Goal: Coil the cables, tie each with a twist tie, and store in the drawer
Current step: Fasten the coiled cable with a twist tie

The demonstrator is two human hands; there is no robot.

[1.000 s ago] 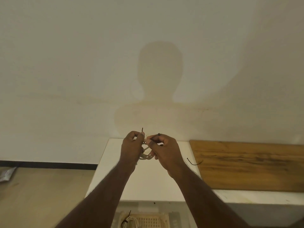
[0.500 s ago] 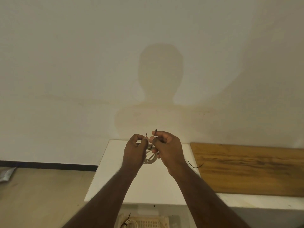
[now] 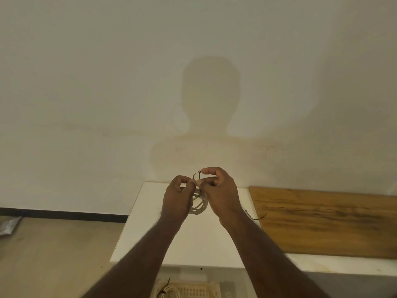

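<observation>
Two hands meet above the far edge of the white tabletop [image 3: 193, 239], and between them hangs the coiled cable [image 3: 198, 204], a small pale bundle held clear of the surface. My left hand [image 3: 177, 197] pinches the coil and one dark end of the twist tie [image 3: 199, 177], fingers curled tight; my right hand [image 3: 219, 192] pinches the other end, which stands up just past my fingertips. I judge I am mid-twist: to do it well I should keep the loops pressed flat together with the left, cross the two ends close against the bundle, and turn them snugly so nothing springs loose. Right of my wrists, a spare tie [image 3: 256, 217] lies at the tabletop's right edge, touching the wooden board [image 3: 326, 222] beyond. Below the near edge sits the drawer basket [image 3: 193, 291], with a tied cable [image 3: 169, 292] already in it. I see no brand, label or writing anywhere.
</observation>
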